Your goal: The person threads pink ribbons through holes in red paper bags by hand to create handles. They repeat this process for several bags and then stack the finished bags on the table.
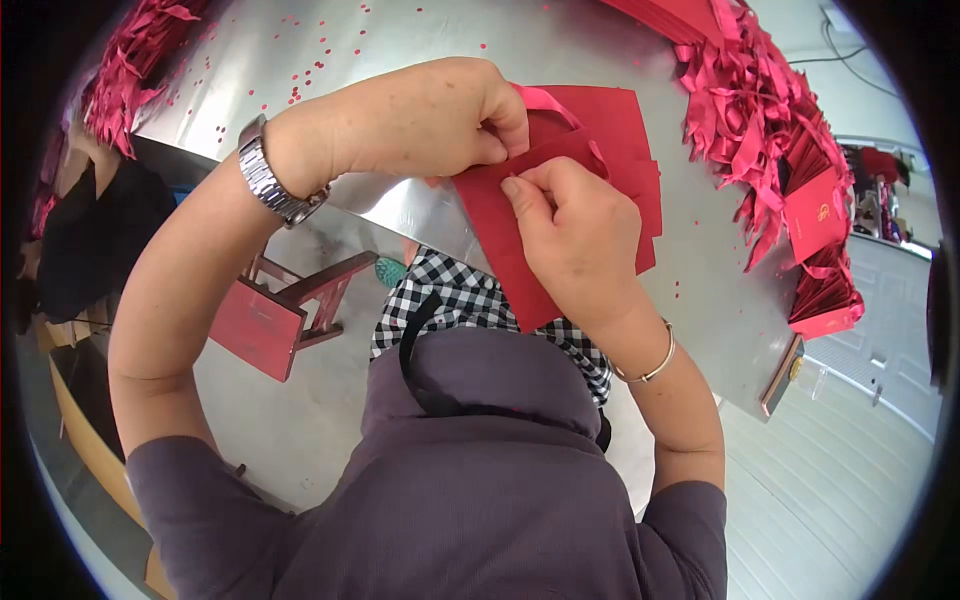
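Note:
Several red paper pieces (pixel 510 250) lie overlapped at the front edge of the metal table (pixel 420 215), partly under my hands. A pink ribbon (pixel 548 101) loops over them beside my left hand (pixel 440 120), which wears a metal watch at the wrist. Its fingers are curled closed at the top edge of the upper red piece. My right hand (pixel 580 235) pinches at the same edge, just to the right, thumb against forefinger. A tiny pale bit shows at its fingertips. Fingers and paper hide the rest of what each hand holds.
Red bags with pink ribbons (pixel 735 120) are heaped along the table's right side, and more ribbons (pixel 125 85) hang at the far left. Small red dots (pixel 308 72) are scattered on the metal. A red stool (pixel 258 325) stands below left; a person in dark clothing (pixel 95 235) is at the left.

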A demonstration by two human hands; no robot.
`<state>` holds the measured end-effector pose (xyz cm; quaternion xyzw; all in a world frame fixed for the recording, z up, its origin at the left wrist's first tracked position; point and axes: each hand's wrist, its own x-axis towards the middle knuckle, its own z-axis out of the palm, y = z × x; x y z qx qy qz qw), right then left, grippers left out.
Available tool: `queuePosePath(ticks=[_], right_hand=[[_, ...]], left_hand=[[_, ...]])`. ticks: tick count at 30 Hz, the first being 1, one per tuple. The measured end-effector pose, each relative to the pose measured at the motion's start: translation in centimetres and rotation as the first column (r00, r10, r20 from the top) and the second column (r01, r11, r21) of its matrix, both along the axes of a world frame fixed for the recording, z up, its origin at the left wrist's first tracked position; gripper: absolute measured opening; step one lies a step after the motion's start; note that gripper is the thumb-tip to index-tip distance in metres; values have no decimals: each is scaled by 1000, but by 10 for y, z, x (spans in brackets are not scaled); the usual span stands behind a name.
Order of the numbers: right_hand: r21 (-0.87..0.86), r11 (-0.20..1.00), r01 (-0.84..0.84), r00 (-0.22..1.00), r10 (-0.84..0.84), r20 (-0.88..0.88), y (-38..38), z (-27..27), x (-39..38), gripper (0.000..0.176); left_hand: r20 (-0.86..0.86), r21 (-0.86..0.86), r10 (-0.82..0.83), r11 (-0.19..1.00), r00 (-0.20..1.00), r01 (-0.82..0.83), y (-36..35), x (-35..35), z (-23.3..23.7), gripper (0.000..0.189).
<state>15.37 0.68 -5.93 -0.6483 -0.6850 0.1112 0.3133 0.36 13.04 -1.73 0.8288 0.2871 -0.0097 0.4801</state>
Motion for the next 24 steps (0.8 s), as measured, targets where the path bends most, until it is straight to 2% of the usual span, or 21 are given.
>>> queuePosePath(ticks=[4,5,6,8,10,12,13,14,16,17,18,20,22,23,24], right_hand=[[68,998,1,997,-6,75,-2,-2,-1,14],[68,998,-5,997,0,71,-2,-2,-1,14],[88,996,-27,990,14,137,-3,-3,-1,18],[108,993,-47,979,25,201,-3,-2,1,22],[45,996,-78,966,64,249,-4,3,4,25],[23,995,-102,954,91,287,-4,10,6,21],[-2,991,-135,938,128,323,-5,13,7,19],[-2,992,-128,936,122,329,-7,16,9,19],[150,954,-260,923,200,329,-18,23,13,21],[152,936,-316,905,249,346,-28,31,19,26],[286,900,-328,905,213,369,-33,25,26,24],[332,889,-314,920,199,338,-49,23,41,28],[386,909,-155,973,74,218,-55,13,50,39],[237,970,-48,995,25,98,-61,5,53,63],[237,971,-42,995,19,98,-62,4,52,63]], left_hand=[[-62,-96,-17,995,998,11,10,0,-6,11],[11,-55,-91,994,996,92,12,0,-17,10],[79,-9,-171,985,982,172,12,0,-18,10],[93,-45,-143,988,985,147,9,-2,-21,8],[112,-84,-125,987,986,135,4,0,-21,7],[58,73,-131,989,990,127,1,2,-25,6],[99,131,-145,983,984,132,-1,0,-29,10],[106,133,-152,982,983,138,-1,-2,-31,10],[147,206,-127,974,981,95,-5,-4,-30,11],[180,258,-112,964,977,64,-6,-5,-36,12],[186,255,-118,964,975,68,-5,-5,-37,12],[180,278,-87,960,980,34,-6,-5,-38,12],[191,319,-101,947,976,35,-6,-6,-40,12],[195,362,-109,932,975,32,-7,-6,-41,12],[195,362,-115,932,974,38,-8,-7,-39,12]])
